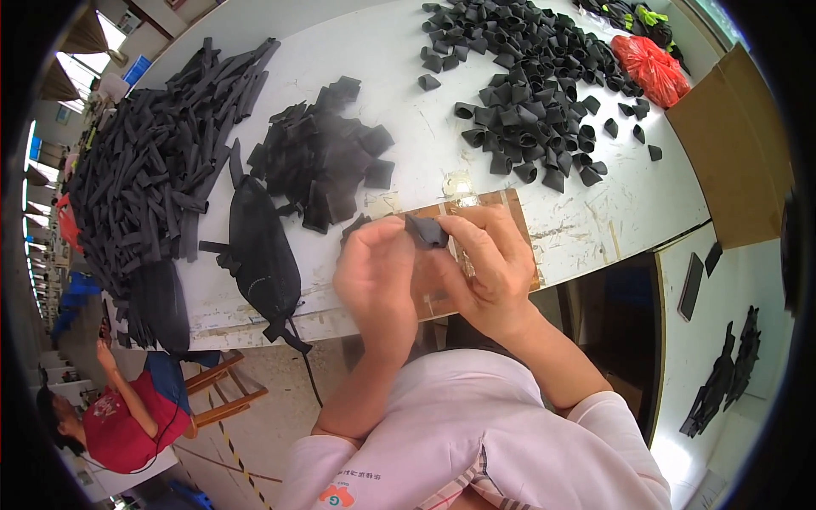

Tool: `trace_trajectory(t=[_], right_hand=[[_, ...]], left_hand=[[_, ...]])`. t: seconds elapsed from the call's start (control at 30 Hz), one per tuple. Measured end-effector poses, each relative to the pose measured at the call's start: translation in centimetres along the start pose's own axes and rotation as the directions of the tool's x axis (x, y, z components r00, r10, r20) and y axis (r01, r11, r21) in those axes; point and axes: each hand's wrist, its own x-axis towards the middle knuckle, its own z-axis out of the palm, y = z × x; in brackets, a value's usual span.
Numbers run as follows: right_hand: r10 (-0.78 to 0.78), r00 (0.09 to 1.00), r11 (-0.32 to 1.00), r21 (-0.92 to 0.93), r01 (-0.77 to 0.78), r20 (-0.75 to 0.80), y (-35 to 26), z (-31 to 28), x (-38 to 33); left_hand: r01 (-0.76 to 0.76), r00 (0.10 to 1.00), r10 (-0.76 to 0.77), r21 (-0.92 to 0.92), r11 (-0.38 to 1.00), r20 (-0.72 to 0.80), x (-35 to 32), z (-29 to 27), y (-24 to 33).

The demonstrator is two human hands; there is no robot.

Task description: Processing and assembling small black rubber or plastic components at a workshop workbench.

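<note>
Pinched between left hand [374, 263] and right hand [486, 259], small folded black fabric piece [425, 231], above scuffed white bench [595, 212] heaped with black fabric strips [144, 178].

A small black fabric piece [425, 230], folded and crumpled, is held just above the brown board [501, 204].

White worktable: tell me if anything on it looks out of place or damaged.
The white worktable has a scuffed, chipped front edge near the brown board. A black pouch hangs over that edge. Both hands pinch a small black piece; it looks intact.
</note>
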Motion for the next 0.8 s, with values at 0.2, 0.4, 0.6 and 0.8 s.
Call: trace_trajectory(t=[0.2,0.4,0.6,0.8], right_hand=[[0.147,0.960,0.962,0.191,-0.195,0.239,0.8,-1.1,0.8],[0.071,0.978,0.990,0.110,-0.093,0.196,0.3,-1.1,1.5],[-0.011,0.988,0.999,0.042,0.005,0.154,0.2,-0.8,1.6],[0.093,0.982,0.979,0.163,-0.121,0.166,1.7,0.0,-0.7]], left_hand=[[-0.163,0.967,0.138,0.103,0.981,0.214,1.9,-0.6,1.0],[-0.048,0.989,0.042,0.034,0.998,0.144,1.7,-1.6,0.6],[0.103,0.989,-0.086,-0.140,0.985,0.119,1.2,-2.0,0.3],[-0.051,0.971,0.027,0.097,0.994,0.238,0.9,-2.4,0.1]])
